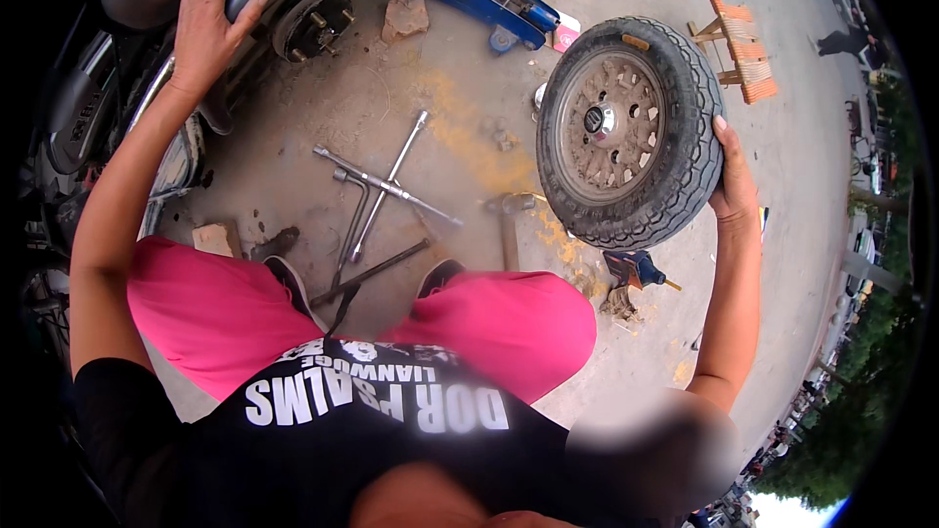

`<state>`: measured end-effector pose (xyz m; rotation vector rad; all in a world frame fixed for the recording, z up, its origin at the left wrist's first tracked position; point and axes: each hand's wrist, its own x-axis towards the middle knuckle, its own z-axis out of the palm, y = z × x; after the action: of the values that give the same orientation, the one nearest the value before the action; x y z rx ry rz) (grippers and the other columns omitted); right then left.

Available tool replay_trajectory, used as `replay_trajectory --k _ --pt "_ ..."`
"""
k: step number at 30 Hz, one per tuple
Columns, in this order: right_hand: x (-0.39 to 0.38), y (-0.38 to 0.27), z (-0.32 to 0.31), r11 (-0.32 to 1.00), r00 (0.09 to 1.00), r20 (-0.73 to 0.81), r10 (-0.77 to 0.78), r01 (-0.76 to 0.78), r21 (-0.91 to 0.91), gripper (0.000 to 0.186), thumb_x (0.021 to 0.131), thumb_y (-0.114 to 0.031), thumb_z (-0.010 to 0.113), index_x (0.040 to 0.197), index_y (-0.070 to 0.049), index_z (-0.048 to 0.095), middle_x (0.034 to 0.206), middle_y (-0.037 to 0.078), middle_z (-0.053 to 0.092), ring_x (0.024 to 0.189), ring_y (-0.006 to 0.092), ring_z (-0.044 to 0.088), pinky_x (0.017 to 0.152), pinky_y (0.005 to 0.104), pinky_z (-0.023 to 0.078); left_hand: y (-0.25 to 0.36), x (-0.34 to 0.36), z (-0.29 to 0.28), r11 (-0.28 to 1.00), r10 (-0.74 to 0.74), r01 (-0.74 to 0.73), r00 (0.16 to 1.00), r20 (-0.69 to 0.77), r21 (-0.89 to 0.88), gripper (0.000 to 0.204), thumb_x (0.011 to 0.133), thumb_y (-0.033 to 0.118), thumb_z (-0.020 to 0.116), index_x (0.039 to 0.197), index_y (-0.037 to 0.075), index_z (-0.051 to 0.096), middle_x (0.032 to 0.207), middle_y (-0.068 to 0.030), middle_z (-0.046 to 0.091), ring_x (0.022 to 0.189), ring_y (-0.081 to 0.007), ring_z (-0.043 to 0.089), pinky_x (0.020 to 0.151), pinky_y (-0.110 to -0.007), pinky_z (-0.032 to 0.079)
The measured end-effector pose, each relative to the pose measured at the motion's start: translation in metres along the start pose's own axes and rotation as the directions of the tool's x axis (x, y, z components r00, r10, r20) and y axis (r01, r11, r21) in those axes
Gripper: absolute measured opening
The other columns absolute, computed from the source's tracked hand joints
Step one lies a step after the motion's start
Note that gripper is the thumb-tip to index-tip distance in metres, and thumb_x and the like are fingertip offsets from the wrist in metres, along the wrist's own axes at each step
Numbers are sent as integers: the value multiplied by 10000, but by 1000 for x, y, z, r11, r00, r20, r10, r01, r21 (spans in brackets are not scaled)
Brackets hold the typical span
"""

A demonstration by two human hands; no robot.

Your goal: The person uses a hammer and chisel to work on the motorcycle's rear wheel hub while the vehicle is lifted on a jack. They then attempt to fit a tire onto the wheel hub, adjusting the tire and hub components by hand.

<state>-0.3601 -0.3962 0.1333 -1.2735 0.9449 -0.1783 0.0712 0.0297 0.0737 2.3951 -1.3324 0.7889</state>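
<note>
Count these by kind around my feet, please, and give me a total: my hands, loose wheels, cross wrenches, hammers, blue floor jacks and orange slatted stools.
Left hand and right hand: 2
Loose wheel: 1
Cross wrench: 1
Hammer: 1
Blue floor jack: 1
Orange slatted stool: 1
Total: 7
</note>
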Motion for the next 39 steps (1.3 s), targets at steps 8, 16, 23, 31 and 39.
replay_trajectory --k 8,16,23,31,39 --pt "-6 38 135 961 884 468 24 108 -254 938 714 -389 750 1433 27 315 1350 146 486 1224 211 484 1050 317 363 53 -35 -20 862 230 -190 973 27 -470 534 860 178 655 1361 121 480 1370 -113 442 1266 -296 409 1060 -389 354" --pt "19 86 152 893 756 635 159 165 -419 1202 525 -504 824 1461 29 292 1432 166 402 1333 247 377 1127 334 235 105 -73 66 497 213 280 878 429 -821 716 871 537 581 1426 129 387 1445 -178 384 1371 -344 319 1124 -432 278" --pt "7 106 131 867 833 524 -177 384 -319 1011 662 -576 756 1404 12 403 1389 175 474 1319 264 419 1112 353 289 144 -99 96 183 39 674 722 690 -716 611 983 491 419 876 -70 634 795 -88 635 785 -153 530 790 -317 441" --pt "51 245 95 850 966 -241 -96 206 485 556 1008 -456 373 1319 -9 487 1316 118 551 1223 234 503 1054 372 371 164 -110 101 47 -202 744 660 723 -666 566 940 511 491 772 -22 587 725 -57 580 712 -154 501 681 -325 440" --pt "79 263 110 785 990 -123 -65 127 607 446 957 -356 497 1281 -51 523 1283 91 573 1162 232 543 1014 378 425 139 -125 106 -610 37 789 -66 997 75 526 938 520 428 1211 107 606 1243 -90 614 1150 -320 547 952 -636 365"
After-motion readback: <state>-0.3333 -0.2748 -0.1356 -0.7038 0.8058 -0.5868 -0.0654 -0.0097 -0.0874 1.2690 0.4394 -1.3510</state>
